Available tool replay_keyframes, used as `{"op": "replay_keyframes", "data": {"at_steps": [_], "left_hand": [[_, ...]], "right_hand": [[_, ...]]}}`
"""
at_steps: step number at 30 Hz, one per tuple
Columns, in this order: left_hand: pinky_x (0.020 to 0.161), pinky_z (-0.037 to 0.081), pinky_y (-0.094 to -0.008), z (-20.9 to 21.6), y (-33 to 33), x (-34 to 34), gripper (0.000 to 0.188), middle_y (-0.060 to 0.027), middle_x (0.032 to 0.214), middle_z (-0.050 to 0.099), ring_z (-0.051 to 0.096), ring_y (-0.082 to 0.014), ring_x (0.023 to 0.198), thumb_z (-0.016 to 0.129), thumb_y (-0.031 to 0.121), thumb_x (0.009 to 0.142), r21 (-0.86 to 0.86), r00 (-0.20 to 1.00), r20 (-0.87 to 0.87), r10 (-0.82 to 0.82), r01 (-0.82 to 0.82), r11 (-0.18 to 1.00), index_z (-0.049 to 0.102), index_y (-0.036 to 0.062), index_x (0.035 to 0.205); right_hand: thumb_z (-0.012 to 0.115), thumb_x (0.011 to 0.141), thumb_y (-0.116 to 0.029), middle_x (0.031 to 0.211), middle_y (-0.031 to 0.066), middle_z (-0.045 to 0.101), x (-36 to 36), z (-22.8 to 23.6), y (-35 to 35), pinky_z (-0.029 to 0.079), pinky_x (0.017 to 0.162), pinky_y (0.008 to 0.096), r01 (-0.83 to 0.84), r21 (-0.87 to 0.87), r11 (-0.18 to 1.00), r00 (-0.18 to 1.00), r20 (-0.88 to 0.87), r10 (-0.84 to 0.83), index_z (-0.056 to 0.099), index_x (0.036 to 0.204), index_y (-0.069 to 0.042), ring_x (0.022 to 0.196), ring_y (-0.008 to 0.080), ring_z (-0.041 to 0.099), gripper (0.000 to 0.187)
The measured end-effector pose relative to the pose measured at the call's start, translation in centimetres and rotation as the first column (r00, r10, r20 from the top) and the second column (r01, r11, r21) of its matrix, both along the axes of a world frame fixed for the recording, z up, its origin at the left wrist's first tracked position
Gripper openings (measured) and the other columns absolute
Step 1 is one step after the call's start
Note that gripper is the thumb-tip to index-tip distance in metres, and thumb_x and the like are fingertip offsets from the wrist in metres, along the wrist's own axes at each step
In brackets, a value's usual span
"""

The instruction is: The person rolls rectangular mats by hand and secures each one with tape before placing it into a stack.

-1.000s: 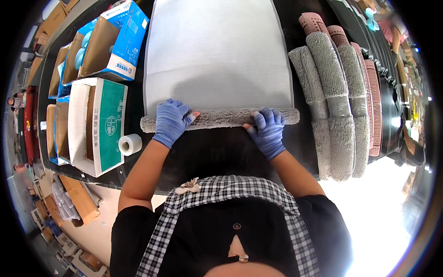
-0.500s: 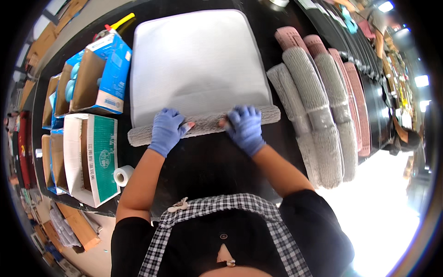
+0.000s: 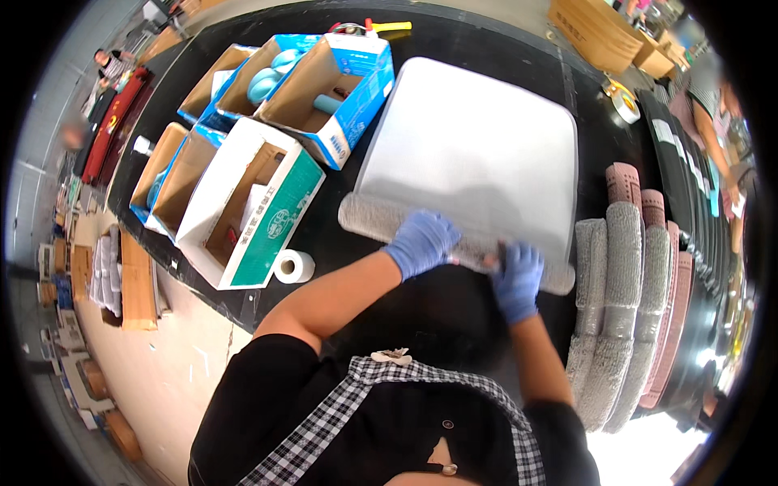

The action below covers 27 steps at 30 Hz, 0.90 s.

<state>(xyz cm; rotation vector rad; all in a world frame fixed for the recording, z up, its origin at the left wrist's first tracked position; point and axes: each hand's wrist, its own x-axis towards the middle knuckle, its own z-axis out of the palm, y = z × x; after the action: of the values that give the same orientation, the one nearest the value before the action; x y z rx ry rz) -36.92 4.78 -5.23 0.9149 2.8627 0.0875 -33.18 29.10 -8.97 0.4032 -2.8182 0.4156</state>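
Note:
A grey plush mat [image 3: 478, 146] lies with its pale, smooth backing upward on the black table. Its near edge is wound into a fuzzy roll [image 3: 369, 215]. My left hand [image 3: 423, 241], in a blue glove with bare fingertips, curls over the middle of this roll. A short way to its right, my right hand [image 3: 519, 279], gloved alike, grips the roll nearer its right end, thumb on the near side. The undersides of both hands are hidden.
Rolled grey mats in clear wrap [image 3: 620, 300] and pink rolled mats [image 3: 677, 316] stand at the right. Open blue cartons [image 3: 356, 105], a green-and-white box [image 3: 271, 223] and a white paper or label roll [image 3: 293, 266] sit at the left. Tape [image 3: 624, 105] lies far right; another person stands beyond.
My view has turned to the left, so the mat and table appear shifted right and tilted. Both hands stay on the mat's roll, now a little closer together.

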Motion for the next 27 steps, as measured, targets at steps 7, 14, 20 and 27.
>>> {"op": "replay_keyframes", "data": {"at_steps": [7,14,20,27], "left_hand": [[0.095,0.048,-0.0436,-0.1,-1.4,15.8,0.055,-0.0116,0.112,0.067,0.065,-0.0288,0.106,0.066,0.059,0.085,0.101,0.922,0.384,-0.047,0.009,0.995,0.067,0.0118,0.114],[0.102,0.046,-0.0497,-1.6,-1.0,15.4,0.070,-0.0144,0.121,0.059,0.058,-0.0327,0.111,0.070,0.058,0.081,0.213,0.976,-0.184,-0.120,0.159,0.964,0.062,0.0105,0.131],[0.096,0.050,-0.0406,1.9,0.6,6.2,0.069,-0.0110,0.115,0.062,0.059,-0.0305,0.108,0.074,0.057,0.081,0.034,0.982,0.174,-0.077,0.072,0.997,0.062,0.0100,0.130],[0.097,0.047,-0.0498,0.9,1.1,5.8,0.065,-0.0132,0.111,0.058,0.056,-0.0331,0.107,0.081,0.049,0.074,0.436,0.987,-0.157,0.040,0.033,0.899,0.063,0.0070,0.120]], "right_hand": [[0.078,0.077,-0.053,0.108,0.0095,0.061,17.4,1.6,-0.6,0.045,0.089,0.0503,-0.091,0.111,0.990,0.967,0.248,0.061,0.066,0.112,-0.015,0.104,0.0321,0.057,0.053],[0.082,0.073,-0.052,0.100,0.0071,0.063,8.3,1.8,-1.0,0.047,0.087,0.0455,0.138,-0.035,0.990,0.945,0.305,-0.121,0.072,0.089,-0.016,0.102,0.0288,0.058,0.041],[0.075,0.079,-0.054,0.110,0.0050,0.061,9.0,3.9,-1.6,0.045,0.092,0.0501,0.062,0.032,0.998,0.991,0.115,-0.066,0.066,0.112,-0.019,0.105,0.0290,0.058,0.049],[0.074,0.082,-0.052,0.104,0.0097,0.068,1.3,2.5,0.0,0.045,0.097,0.0481,-0.014,-0.086,0.996,0.887,0.459,0.052,0.069,0.109,-0.015,0.103,0.0292,0.063,0.046]]}}
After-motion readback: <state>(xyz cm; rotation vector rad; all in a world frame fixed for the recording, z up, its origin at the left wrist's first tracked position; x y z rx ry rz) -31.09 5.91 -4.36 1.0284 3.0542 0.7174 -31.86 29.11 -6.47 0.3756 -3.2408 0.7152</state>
